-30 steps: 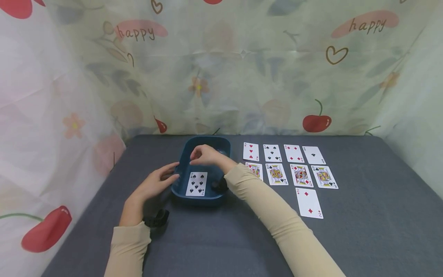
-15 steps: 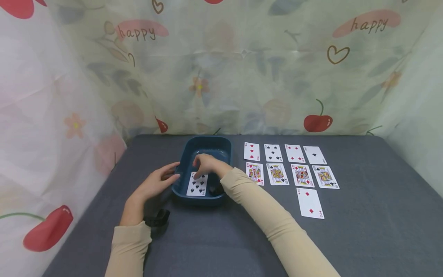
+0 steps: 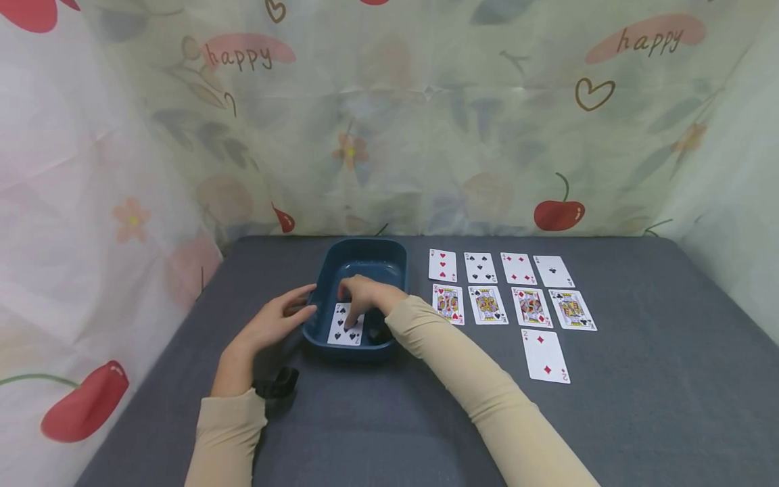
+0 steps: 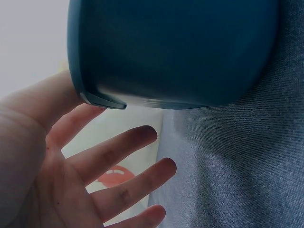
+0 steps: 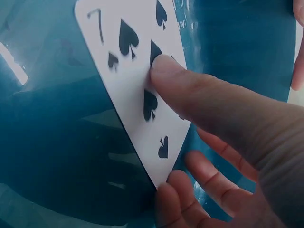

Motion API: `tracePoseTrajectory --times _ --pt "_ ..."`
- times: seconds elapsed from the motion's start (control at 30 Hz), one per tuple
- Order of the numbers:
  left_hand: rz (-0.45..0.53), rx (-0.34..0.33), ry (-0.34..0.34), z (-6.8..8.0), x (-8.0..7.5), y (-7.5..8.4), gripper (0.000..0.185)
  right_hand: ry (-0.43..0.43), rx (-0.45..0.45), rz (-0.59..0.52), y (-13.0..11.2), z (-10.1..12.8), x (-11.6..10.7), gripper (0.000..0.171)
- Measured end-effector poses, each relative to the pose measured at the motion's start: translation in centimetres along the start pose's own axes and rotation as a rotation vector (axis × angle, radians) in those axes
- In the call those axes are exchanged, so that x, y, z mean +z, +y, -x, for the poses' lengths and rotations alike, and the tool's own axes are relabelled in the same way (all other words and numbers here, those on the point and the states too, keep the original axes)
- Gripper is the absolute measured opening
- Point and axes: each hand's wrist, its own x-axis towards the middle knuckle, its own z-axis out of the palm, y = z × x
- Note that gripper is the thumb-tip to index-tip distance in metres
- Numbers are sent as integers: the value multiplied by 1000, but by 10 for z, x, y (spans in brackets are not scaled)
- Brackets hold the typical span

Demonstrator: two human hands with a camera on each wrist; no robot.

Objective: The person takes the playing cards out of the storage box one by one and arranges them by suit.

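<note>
A seven of spades playing card lies face up in a dark blue plastic bin. My right hand reaches into the bin over this card. In the right wrist view its thumb presses on the card's face, while curled fingertips meet one edge of the card. My left hand touches the bin's left side near the rim. From the left wrist, its thumb is at the rim and the other fingers are spread, fairly straight, beside the outer wall.
Right of the bin, a row of number cards lies behind a row of kings. A two of diamonds sits nearer the front. Grey cloth covers the table; a printed curtain hangs behind.
My right hand has lowered from above the bin's middle toward its near end, and its thumb has come onto the seven of spades. The left hand has stayed at the bin.
</note>
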Motion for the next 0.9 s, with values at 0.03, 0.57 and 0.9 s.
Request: tracePoseTrajectory --times 0.03,0.57,0.9 --pt "-2 1 -1 0 0 0 58 0 -6 -1 0 0 0 52" --pt "5 25 -5 0 0 -2 58 -21 -32 -139 -1 1 -1 37" --pt "-2 25 -11 -2 1 -4 57 -5 -94 -356 -1 -1 -5 36"
